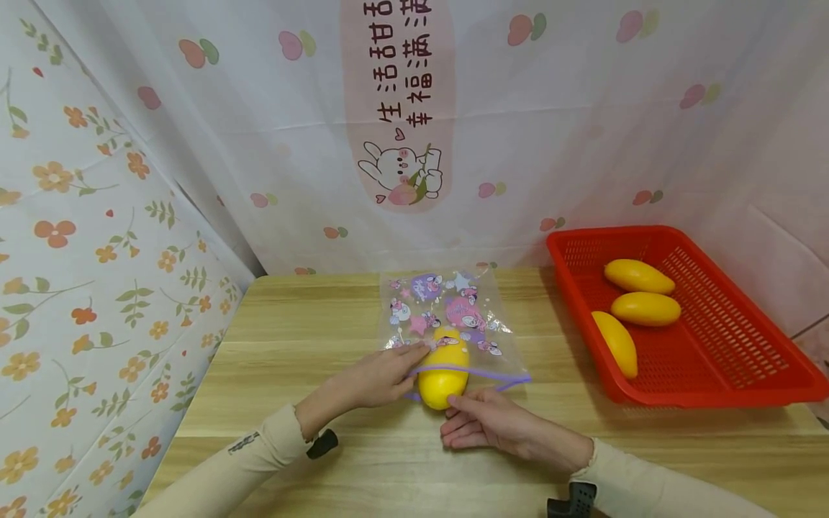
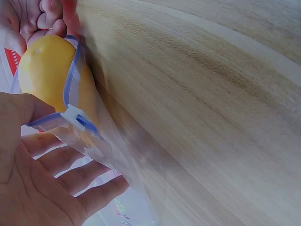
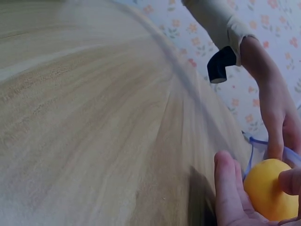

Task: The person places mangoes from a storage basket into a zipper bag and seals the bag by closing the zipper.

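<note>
A clear zip bag (image 1: pixel 492 320) with pink and purple cartoon prints lies on the table, its purple-edged mouth toward me. Most of a yellow mango (image 1: pixel 442 388) is inside it, and the rounded near end sticks out of the mouth. My left hand (image 1: pixel 382 375) holds the bag's edge at the left, thumb at the rim by the white slider (image 2: pixel 75 117) and fingers spread along the plastic. At the mango's near end, my right hand (image 1: pixel 495 424) holds it with the thumb on top and the fingers lower down.
On the right stands a red plastic basket (image 1: pixel 702 397) with three more yellow mangoes (image 1: pixel 646 309) inside. The wooden table (image 1: pixel 311 316) meets a printed white curtain (image 1: pixel 291 180) at the back and a floral cloth (image 1: pixel 84 252) at the left.
</note>
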Available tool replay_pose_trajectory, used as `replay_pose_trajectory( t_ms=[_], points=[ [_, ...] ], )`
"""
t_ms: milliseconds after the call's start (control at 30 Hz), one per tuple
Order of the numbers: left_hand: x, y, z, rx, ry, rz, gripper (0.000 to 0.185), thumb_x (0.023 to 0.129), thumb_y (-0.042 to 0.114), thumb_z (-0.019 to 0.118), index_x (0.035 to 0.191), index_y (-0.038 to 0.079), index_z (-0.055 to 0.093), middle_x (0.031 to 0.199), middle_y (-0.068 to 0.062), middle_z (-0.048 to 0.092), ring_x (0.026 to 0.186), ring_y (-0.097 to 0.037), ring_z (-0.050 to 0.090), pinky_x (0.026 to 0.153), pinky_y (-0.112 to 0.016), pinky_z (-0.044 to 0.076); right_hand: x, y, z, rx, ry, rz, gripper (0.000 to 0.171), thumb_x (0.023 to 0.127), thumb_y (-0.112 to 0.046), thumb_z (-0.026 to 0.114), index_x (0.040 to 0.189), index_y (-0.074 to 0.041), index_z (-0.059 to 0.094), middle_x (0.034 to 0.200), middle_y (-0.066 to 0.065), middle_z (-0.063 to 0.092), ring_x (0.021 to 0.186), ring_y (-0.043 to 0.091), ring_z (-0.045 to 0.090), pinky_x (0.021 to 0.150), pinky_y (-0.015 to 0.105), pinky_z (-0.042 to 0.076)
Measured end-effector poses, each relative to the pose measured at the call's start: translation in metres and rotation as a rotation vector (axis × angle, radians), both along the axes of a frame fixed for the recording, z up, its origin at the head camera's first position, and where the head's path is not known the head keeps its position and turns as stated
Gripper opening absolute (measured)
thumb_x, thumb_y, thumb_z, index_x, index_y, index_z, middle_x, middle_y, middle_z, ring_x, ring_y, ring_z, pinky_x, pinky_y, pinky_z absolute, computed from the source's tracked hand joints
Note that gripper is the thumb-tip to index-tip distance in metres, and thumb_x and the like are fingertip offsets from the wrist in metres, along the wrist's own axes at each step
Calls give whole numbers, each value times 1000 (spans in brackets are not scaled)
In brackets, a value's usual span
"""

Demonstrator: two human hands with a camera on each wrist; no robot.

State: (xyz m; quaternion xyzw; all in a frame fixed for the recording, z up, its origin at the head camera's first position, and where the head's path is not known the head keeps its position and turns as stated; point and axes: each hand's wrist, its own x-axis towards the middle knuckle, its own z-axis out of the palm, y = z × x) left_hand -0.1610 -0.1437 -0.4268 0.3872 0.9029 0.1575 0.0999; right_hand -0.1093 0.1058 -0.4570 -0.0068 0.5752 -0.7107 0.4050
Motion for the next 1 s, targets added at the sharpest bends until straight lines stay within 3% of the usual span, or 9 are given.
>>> replay_pose_trajectory(
  t_ms=[467,1000],
  points=[
    [-1,1,-2,-17,10,12,54,104,18,56,152,-1,42,152,-20,45,138,-32,45,111,-44,38,8,-8,-4,-61,-60,38,41,106,-28,56,112,13,59,95,19,73,89,28,74,83,41,59],
    [-2,2,-3,-28,7,13,54,105,20,54,152,-3,42,153,-20,44,139,-30,44,112,-43,38,13,-23,-10,-90,-67,46,41,107,-30,51,108,10,60,94,18,73,89,30,74,83,42,59]
  ],
)
